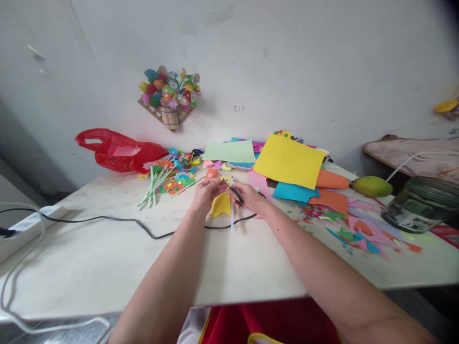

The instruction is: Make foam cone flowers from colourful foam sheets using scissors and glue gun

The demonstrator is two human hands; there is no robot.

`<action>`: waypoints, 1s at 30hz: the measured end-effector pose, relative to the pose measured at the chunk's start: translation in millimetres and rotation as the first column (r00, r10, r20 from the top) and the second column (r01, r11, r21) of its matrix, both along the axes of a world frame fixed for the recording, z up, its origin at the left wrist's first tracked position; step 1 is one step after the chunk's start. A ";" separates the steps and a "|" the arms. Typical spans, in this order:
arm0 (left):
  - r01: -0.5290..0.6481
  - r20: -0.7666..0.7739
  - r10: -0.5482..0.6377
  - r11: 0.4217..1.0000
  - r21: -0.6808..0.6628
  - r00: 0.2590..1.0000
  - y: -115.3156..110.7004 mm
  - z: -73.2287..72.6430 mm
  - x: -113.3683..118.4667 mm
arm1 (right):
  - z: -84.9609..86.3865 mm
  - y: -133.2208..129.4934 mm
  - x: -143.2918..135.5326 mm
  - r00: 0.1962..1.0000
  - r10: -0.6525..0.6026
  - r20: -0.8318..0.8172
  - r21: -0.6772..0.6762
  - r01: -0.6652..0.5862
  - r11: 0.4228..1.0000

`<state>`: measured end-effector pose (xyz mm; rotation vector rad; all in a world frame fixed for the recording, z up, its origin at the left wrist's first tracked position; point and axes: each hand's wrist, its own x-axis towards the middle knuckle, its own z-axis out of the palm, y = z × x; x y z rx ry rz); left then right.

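Near the middle of the table, my right hand (pixel 249 197) is closed around the black handles of a pair of scissors (pixel 235 193), whose blades point up and to the left. Just left of it, my left hand (pixel 210 191) has its fingers pinched together by the blades; whatever they hold is too small to make out. A yellow paper piece (pixel 220 206) lies on the table between and below the hands. Beyond my left hand is an orange piece with a pink heart (pixel 211 174).
A black cable (pixel 136 220) runs across the table to a power strip (pixel 30 224). Colored sheets (pixel 290 160) and scraps (pixel 362 234) lie right, near a glass jar (pixel 421 203). Paper flowers (pixel 172 186) and a red bag (pixel 120 150) sit left.
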<state>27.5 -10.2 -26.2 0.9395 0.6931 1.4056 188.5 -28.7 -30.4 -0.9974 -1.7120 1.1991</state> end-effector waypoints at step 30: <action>0.020 0.044 -0.020 1.000 -0.020 0.999 0.6 -1.3 -1.3 | 3.8 -5.5 -0.5 1.000 0.006 -0.006 -0.008 -0.006 1.000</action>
